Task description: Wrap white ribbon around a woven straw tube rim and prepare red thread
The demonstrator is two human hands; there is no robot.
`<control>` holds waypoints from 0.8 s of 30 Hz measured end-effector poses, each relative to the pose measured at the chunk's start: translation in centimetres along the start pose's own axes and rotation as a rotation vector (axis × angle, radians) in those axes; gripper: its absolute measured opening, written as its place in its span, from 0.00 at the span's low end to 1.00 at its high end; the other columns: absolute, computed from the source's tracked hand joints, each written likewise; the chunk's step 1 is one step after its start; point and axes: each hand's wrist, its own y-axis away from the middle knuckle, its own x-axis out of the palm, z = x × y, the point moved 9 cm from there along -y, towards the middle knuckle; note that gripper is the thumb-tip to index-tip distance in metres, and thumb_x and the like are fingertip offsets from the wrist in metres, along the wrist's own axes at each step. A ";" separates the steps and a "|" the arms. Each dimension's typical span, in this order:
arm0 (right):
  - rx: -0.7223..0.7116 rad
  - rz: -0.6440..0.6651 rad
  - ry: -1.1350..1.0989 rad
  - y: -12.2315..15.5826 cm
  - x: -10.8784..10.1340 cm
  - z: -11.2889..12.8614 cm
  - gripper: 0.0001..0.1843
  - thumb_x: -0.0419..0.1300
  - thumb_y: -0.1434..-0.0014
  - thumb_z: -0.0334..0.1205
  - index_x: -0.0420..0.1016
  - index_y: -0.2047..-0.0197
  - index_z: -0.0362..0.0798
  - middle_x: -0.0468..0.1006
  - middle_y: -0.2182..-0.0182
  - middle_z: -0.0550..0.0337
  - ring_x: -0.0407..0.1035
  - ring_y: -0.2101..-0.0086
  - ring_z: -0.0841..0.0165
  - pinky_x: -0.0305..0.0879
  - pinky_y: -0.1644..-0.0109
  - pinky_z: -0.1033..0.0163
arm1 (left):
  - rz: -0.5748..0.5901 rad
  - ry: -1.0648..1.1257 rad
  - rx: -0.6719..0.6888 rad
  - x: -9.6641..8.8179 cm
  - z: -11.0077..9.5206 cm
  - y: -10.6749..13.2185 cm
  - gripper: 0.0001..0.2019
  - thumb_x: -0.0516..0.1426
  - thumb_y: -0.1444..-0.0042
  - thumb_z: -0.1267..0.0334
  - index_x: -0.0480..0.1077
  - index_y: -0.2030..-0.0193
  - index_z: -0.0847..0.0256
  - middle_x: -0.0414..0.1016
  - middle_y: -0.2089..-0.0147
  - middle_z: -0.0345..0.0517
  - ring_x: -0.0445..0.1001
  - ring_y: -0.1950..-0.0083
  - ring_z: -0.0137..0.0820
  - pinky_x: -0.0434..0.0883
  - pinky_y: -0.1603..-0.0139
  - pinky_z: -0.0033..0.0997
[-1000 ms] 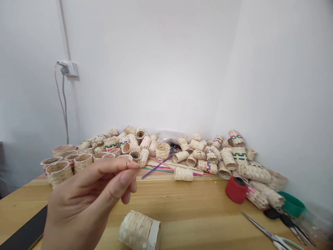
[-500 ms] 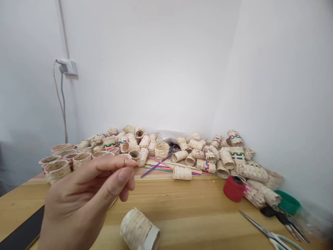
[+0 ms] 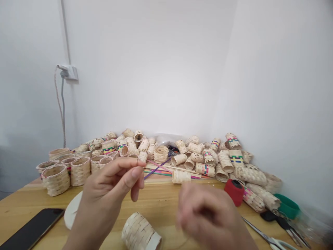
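My left hand [image 3: 114, 187] is raised over the table, with thumb and index finger pinched together. A tiny thin dark line shows at the index fingertip; what the pinch holds is too small to name. To its right my right hand [image 3: 208, 215] is blurred, its fingers curled in; anything inside them is hidden. A faint thread-like line runs below that hand. Between and below the hands, a small woven basket [image 3: 140, 231] of pale strips lies on its side, touched by neither hand.
Several woven baskets [image 3: 56, 180] stand at the left, and many more lie heaped along the wall. Coloured strips [image 3: 156, 170] lie in front. A phone [image 3: 33, 227] and a white round thing [image 3: 71, 211] are left; a red thread spool [image 3: 234, 192], scissors [image 3: 260, 231] and green ring [image 3: 287, 206] are right.
My right hand has come into view from the lower right. My left hand has shifted rightward, still pinched. The view has moved slightly, showing more of the phone and the white round thing.
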 end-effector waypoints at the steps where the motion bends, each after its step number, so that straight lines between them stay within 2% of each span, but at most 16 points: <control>1: 0.059 -0.073 0.010 -1.0 -0.7 -0.6 0.13 0.60 0.41 0.46 0.74 0.73 0.48 0.69 0.79 0.65 0.60 0.78 0.74 0.57 0.76 0.70 | 0.023 0.053 -0.056 0.5 0.9 0.0 0.04 0.58 0.42 0.61 0.73 0.62 0.55 0.71 0.78 0.34 0.67 0.81 0.22 0.65 0.79 0.20; 4: 0.177 -0.219 0.046 -2.5 -2.0 -2.5 0.13 0.59 0.42 0.45 0.72 0.73 0.47 0.63 0.80 0.66 0.54 0.79 0.75 0.52 0.78 0.70 | 0.099 0.189 -0.196 2.0 3.0 0.0 0.05 0.59 0.43 0.59 0.72 0.62 0.57 0.71 0.78 0.35 0.66 0.81 0.22 0.63 0.78 0.21; 10: 0.163 -0.269 0.104 -2.5 -2.4 -3.9 0.13 0.58 0.43 0.46 0.72 0.73 0.46 0.63 0.80 0.66 0.53 0.79 0.75 0.50 0.78 0.70 | 0.156 0.315 -0.345 4.1 5.2 0.4 0.09 0.60 0.44 0.56 0.72 0.63 0.59 0.71 0.78 0.36 0.65 0.81 0.21 0.62 0.77 0.20; 16: 0.150 -0.303 0.160 -2.7 -2.9 -3.6 0.11 0.58 0.43 0.43 0.72 0.73 0.46 0.64 0.79 0.66 0.53 0.78 0.74 0.50 0.76 0.69 | 0.192 0.399 -0.414 5.5 6.0 0.7 0.10 0.61 0.46 0.56 0.71 0.65 0.62 0.70 0.79 0.36 0.63 0.82 0.20 0.60 0.78 0.19; 24: 0.150 -0.316 0.151 -2.6 -2.8 -3.9 0.11 0.57 0.43 0.43 0.71 0.73 0.46 0.63 0.80 0.66 0.53 0.78 0.74 0.51 0.76 0.69 | 0.208 0.349 -0.434 6.4 6.3 1.3 0.11 0.62 0.47 0.55 0.73 0.66 0.62 0.68 0.79 0.37 0.63 0.82 0.21 0.59 0.80 0.19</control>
